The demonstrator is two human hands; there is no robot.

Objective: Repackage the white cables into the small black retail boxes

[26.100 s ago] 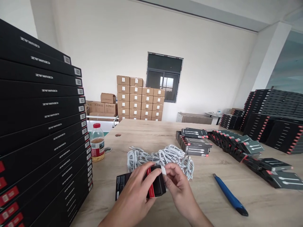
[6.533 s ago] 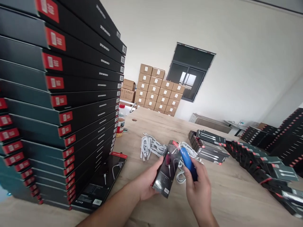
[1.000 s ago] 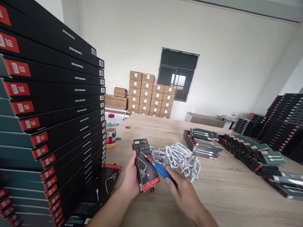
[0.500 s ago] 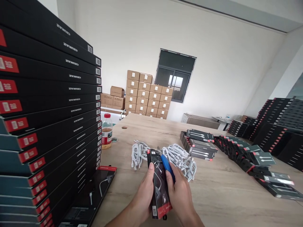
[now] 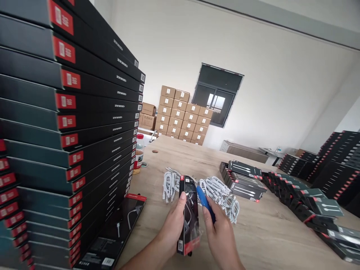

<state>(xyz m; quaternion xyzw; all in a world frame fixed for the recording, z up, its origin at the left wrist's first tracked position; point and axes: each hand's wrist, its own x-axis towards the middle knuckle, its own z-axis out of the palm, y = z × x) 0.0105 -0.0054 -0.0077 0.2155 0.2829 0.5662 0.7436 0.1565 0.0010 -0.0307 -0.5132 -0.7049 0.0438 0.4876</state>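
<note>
My left hand (image 5: 174, 215) grips a slim black-and-red cable box (image 5: 189, 219) by its left side, thumb on the front face. The box stands tilted, its front printed with a white cable. In my right hand (image 5: 221, 228) is a blue utility knife (image 5: 206, 202), held just to the right of the box and pointing up and away. I cannot make out its blade clearly. Behind the box lie coiled white cables: one bunch (image 5: 170, 184) to the left, a larger pile (image 5: 219, 191) to the right.
A tall stack of black boxes (image 5: 112, 112) rises at left, with a flat black box (image 5: 120, 228) at its foot. A bottle (image 5: 138, 155) stands behind it. Smaller boxes lie in a pile (image 5: 244, 180) and a row (image 5: 303, 198) at right. Cartons (image 5: 180, 112) are stacked against the wall.
The knife has come away from the box's upper right edge and now sits apart from it, to the right. My view has turned slightly left.
</note>
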